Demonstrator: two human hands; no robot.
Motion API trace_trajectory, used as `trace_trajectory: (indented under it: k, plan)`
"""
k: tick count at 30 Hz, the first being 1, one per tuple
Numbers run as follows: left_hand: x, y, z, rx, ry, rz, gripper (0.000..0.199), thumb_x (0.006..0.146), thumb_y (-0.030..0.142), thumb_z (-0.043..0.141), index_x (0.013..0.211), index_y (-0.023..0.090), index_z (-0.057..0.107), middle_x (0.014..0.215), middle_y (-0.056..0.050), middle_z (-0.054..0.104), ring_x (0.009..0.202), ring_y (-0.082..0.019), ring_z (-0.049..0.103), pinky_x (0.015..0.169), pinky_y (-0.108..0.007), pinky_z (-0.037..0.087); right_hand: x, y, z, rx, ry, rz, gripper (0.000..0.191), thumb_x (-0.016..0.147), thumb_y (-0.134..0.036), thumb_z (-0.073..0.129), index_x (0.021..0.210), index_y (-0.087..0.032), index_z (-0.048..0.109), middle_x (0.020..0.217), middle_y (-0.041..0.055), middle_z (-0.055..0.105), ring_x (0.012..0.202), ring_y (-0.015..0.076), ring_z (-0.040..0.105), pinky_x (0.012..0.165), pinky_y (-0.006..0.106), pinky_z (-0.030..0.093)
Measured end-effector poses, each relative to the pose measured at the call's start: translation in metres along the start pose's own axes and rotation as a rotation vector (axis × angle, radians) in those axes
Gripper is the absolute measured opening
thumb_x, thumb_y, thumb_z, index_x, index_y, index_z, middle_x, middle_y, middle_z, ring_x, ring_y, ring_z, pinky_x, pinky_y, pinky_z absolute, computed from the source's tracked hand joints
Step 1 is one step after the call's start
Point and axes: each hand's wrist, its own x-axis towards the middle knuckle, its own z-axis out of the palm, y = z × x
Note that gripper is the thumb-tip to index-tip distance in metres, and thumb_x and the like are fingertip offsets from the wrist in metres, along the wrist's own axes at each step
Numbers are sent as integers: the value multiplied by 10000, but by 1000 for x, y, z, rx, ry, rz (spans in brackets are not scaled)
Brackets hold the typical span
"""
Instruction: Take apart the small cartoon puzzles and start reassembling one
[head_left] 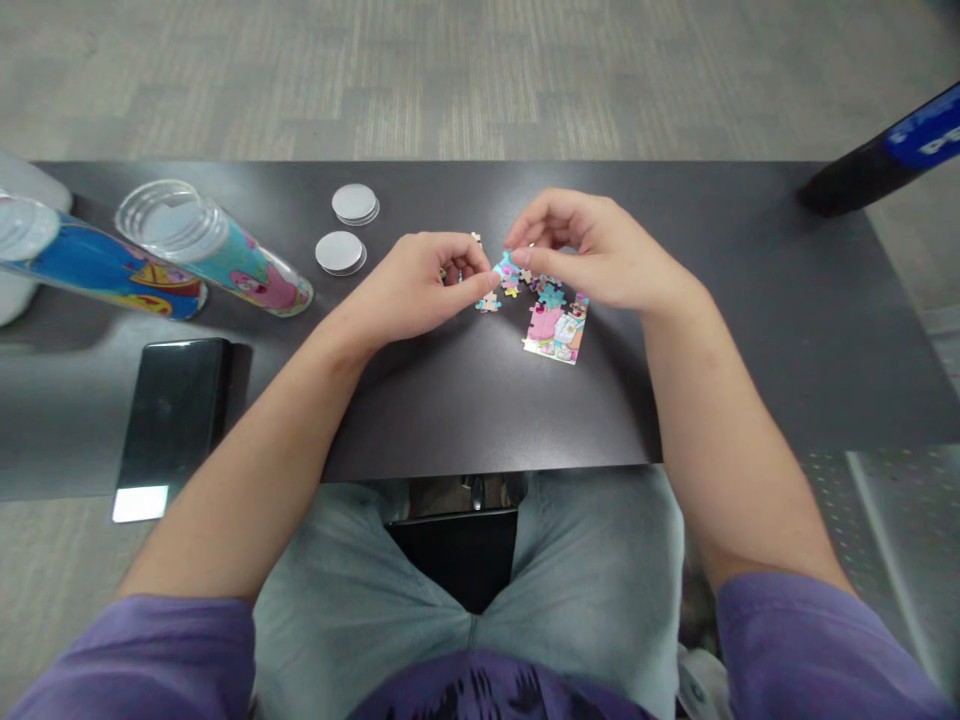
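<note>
At the middle of the desk (450, 420), left hand (420, 288) and right hand (589, 245) close but apart, fingertips nearly meeting. Both pinch a small blue piece (507, 270) between thumb and finger, one hand at either side; other fingers curled, partly hiding what lies beneath. Loose pieces (489, 302) just below the left fingertips, more between and behind the hands, too small to count. Joined section (555, 335) flat on the desk, nearer the person than the right hand: pink and white picture, straight along its bottom and right edges. Teal piece (552, 297) at its upper edge; whether joined, cannot tell.

Off to the left, white discs in two small stacks, far stack (354, 201) and near stack (339, 253). Further left, teal tube (247, 265) with clear top, blue tube (112, 265) beside it. Black phone (172, 410) nearer the person, at the desk's front edge. Far right corner: dark tube (870, 170) with blue band. Purple sleeves (142, 650) on both arms, grey-blue jeans (592, 560) at the desk's near edge, patterned carpet (450, 100) beyond the far one
</note>
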Motion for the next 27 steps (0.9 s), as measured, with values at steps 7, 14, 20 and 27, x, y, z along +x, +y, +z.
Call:
trace_trajectory:
  k: [7,14,20,27]
  plan:
    - [-1,-2,-1,32,52,-13,215,1072,454,881,963,274,840,876,-15,823,821,-228,697,798,-394,551,3,5,5,50,11,-18,563,958,-809,1092,1115,-332,837,1066,64,854,1038,311,776,892,439,638]
    - [1,-12,-2,207,152,-5,159,1054,447,885,973,310,894,892,-31,831,846,-271,725,890,-481,565,1,-4,2,-4,24,32,553,922,-800,1102,1079,-345,830,1044,60,856,1020,333,771,892,469,640]
    - [0,-20,-1,315,244,49,190,972,331,977,1142,337,892,1020,-33,838,977,-318,774,1119,-602,571,-11,-6,-25,-293,84,60,408,976,-648,1081,983,-297,873,1057,89,862,923,301,733,861,491,595]
    - [-2,-8,8,315,151,82,83,998,342,928,1061,323,878,972,-25,818,1001,-332,807,1222,-648,517,-15,3,-35,-424,-119,176,388,834,-488,1203,854,-294,868,859,36,791,874,297,758,800,481,570]
